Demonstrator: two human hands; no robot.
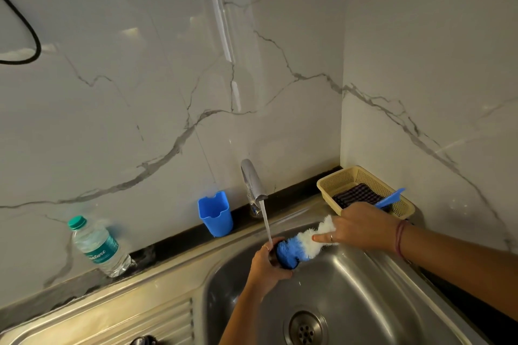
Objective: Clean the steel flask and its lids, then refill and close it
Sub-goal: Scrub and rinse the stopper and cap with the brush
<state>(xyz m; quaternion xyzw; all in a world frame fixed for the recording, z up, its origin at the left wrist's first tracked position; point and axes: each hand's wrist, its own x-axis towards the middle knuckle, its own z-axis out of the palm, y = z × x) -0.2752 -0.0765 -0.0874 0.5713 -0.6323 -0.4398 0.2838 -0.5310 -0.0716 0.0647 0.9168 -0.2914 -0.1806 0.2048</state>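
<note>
Head view, over stainless steel sink basin (364, 302), tap running. Cream perforated plastic basket (364, 176) in back right corner of table: holds dark checked cloth (354, 194). Blue plastic cup-shaped holder (215, 213) against wall left of chrome tap (252, 180); contents not visible. Clear plastic water bottle with green cap and green label (98, 246) upright on table at left, near full. Left hand (267, 269) clenched round small dark round piece (283, 260), likely a flask lid; mostly hidden, held over basin under thin water stream (266, 225). Blue-and-white bristle bottle brush (302, 245) pressed tip-first into that piece. Right hand (361, 225) grasping brush, index finger extended along white bristles, blue handle end (389, 197) protruding over basket. Flask body not identifiable.
</note>
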